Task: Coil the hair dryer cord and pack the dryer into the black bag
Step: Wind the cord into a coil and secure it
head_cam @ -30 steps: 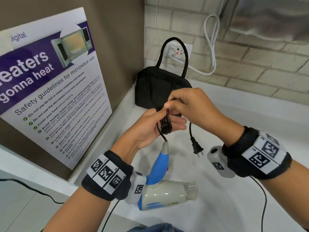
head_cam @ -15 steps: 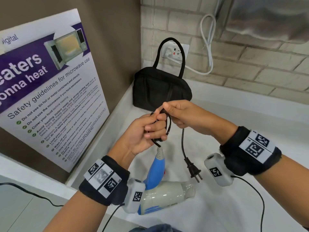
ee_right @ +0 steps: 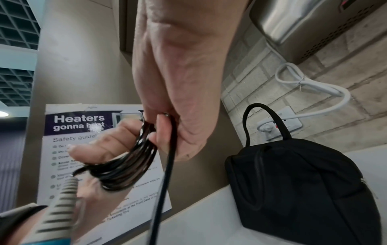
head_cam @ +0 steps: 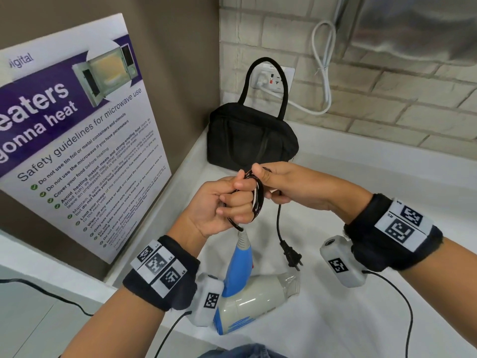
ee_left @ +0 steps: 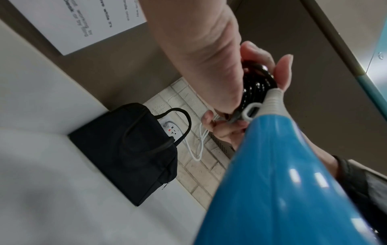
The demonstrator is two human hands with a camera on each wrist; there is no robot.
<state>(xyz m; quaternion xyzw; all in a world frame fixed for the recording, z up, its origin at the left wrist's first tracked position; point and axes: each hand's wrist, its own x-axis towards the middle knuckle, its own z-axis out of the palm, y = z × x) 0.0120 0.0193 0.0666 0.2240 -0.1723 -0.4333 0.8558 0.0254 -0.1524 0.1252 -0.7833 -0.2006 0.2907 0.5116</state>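
The blue and white hair dryer (head_cam: 247, 301) lies on the white counter, its blue handle (ee_left: 282, 174) rising toward my hands. My left hand (head_cam: 227, 202) grips several loops of the black cord (head_cam: 258, 195) wound round its fingers. My right hand (head_cam: 278, 182) pinches the cord's free end (ee_right: 170, 149) just above the coil (ee_right: 130, 170). The loose tail hangs down to the plug (head_cam: 291, 257), which dangles above the counter. The black bag (head_cam: 247, 140) stands zipped shut in the back corner, behind both hands, handle upright.
A microwave safety poster (head_cam: 77, 140) leans on the left wall. A wall socket (head_cam: 273, 78) with a white cable (head_cam: 322, 68) sits behind the bag. A steel appliance (head_cam: 413, 27) hangs at the upper right. The white counter (head_cam: 361, 319) stretches right.
Another turn of cord has gone round my left fingers, and the left hand has closed into a fist on the coil. The hanging tail is shorter.
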